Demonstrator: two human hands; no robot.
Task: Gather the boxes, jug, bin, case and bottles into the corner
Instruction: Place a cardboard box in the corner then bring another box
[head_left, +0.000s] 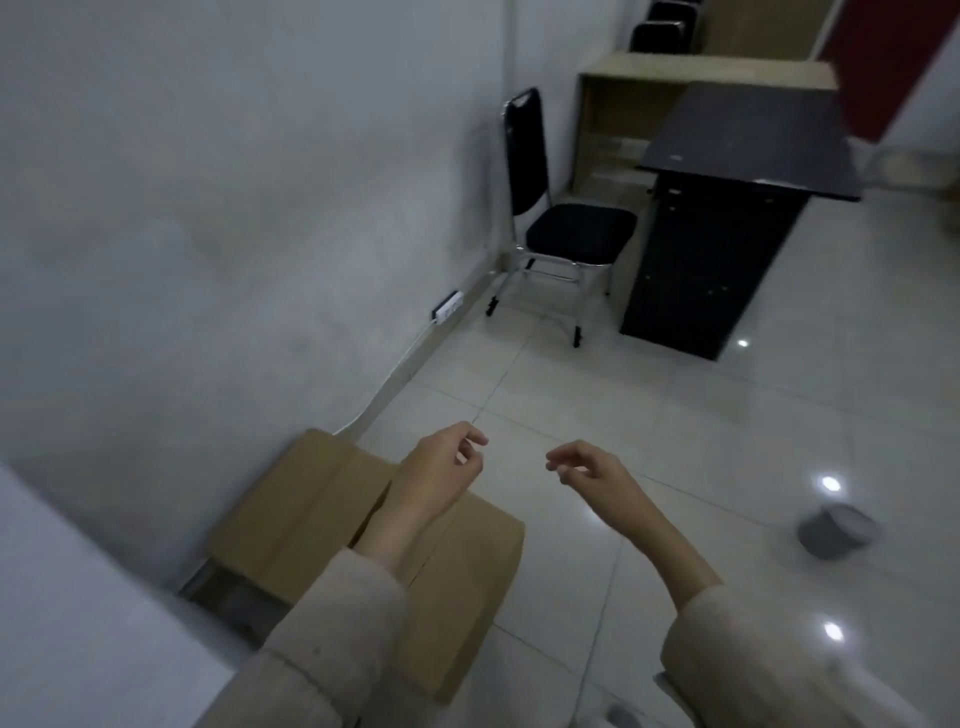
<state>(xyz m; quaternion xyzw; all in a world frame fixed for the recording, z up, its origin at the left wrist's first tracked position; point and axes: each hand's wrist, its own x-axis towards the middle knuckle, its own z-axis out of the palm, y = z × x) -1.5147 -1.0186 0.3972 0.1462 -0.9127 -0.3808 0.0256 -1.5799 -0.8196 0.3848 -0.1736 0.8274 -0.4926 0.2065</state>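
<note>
Where the left forearm crosses, the box (311, 514) hides (partly).

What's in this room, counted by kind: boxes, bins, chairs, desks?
Cardboard boxes: 1, the cardboard box by the wall, under the left hand
Bins: 1, the grey bin on the floor tiles, right of the right hand
Chairs: 1 clear, the black chair; dark shapes farther back are too unclear to count
Desks: 2, the black desk and the wooden desk
Total: 5
</note>
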